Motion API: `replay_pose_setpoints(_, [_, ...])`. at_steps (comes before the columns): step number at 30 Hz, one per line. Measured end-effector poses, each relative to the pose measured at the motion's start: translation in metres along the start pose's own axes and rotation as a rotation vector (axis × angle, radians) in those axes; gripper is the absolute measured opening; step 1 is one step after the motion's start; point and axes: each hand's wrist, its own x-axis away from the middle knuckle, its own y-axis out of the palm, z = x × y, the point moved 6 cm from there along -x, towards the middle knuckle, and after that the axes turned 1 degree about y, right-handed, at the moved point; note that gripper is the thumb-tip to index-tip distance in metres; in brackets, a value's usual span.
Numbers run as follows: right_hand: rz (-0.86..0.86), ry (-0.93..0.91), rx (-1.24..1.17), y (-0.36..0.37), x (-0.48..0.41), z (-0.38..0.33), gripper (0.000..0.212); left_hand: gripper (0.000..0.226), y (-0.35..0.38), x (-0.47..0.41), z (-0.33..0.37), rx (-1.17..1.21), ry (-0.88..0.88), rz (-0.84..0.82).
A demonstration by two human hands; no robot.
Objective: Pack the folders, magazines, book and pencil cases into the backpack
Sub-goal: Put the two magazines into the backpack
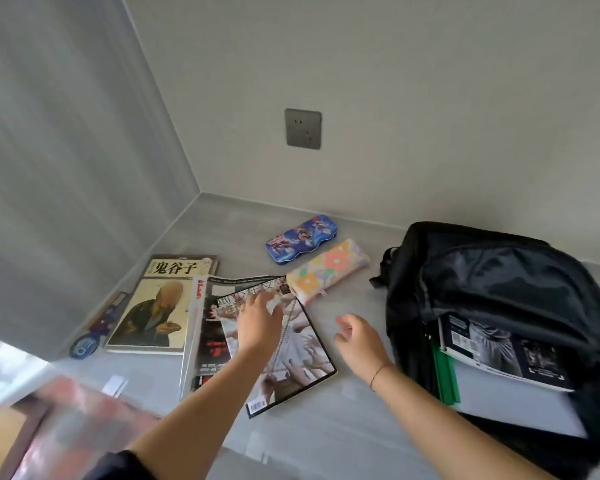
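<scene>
Your left hand [261, 320] lies flat on the top magazine [284, 348] — pinning it for lifting, I'd judge — right hand [357, 336] released, empty, near the backpack [499, 278].

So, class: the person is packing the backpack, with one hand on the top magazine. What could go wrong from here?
1. The floral pencil case overlaps the corner of the top magazine under the left hand; lifting the magazine may drag or flip the case.
2. A magazine and green folder already stick out of the backpack; new items might snag on them or bend.
</scene>
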Motion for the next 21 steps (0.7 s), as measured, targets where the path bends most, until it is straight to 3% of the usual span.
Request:
replay_pose_setpoints(4, [-0.12,0.133,0.123,0.05,-0.018,0.002,0.035,0.051,-0.029,0.002,-0.091,-0.065,-0.348,0.031])
replay_pose_setpoints(7, [-0.129,0.209,0.267,0.073,-0.029,0.007,0.035,0.053,-0.046,0.008,-0.132,-0.005,-0.505,0.097])
replay_pose_setpoints(12, [-0.058,0.321,0.301,0.089,-0.032,-0.003,0.043,0.057,-0.061,0.008,-0.163,0.069,-0.577,0.148])
replay_pose_setpoints(15, [-0.128,0.328,0.101,0.114,-0.029,-0.012,0.051,0.053,-0.064,0.002,-0.167,0.162,-0.593,0.151])
replay_pose_setpoints(19, [-0.207,0.305,0.039,0.141,-0.021,-0.024,0.055,0.063,-0.061,-0.001,-0.172,0.297,-0.681,0.076])
replay_pose_setpoints(21, [-0.235,0.309,-0.007,0.146,-0.019,-0.027,0.056,0.053,-0.06,-0.003,-0.175,0.322,-0.67,0.027])
